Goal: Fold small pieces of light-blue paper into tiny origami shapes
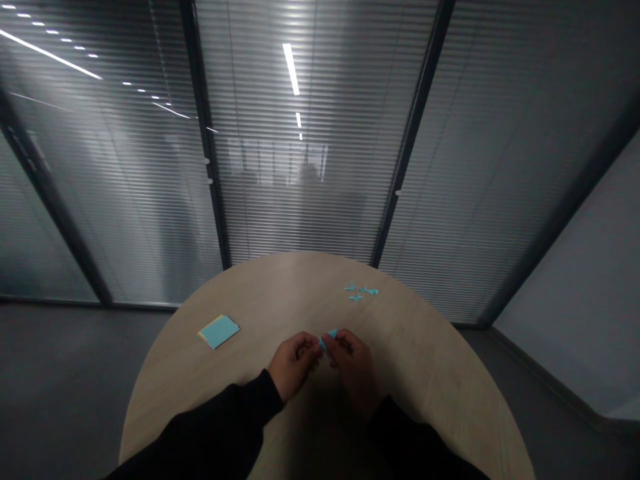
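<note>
Between my two hands is a small folded piece of blue paper point(329, 337), held just above the table. My left hand point(296, 360) pinches its left end between thumb and fingers. On its other side, my right hand point(353, 363) grips it, with the thumb pressed on the near face. The fingers cover much of the paper, so its full shape is hidden. Beyond my right hand lie several small folded blue paper pieces point(356, 297). A short stack of square paper sheets point(220, 331), blue on top with yellow showing beneath, lies to the left of my left hand.
The round wooden table point(290, 287) has a curved far edge close to a glass partition with blinds point(305, 220). Dark frame posts point(213, 173) divide the glass. A pale wall point(590, 320) stands on the right, and grey floor point(65, 387) shows around the table.
</note>
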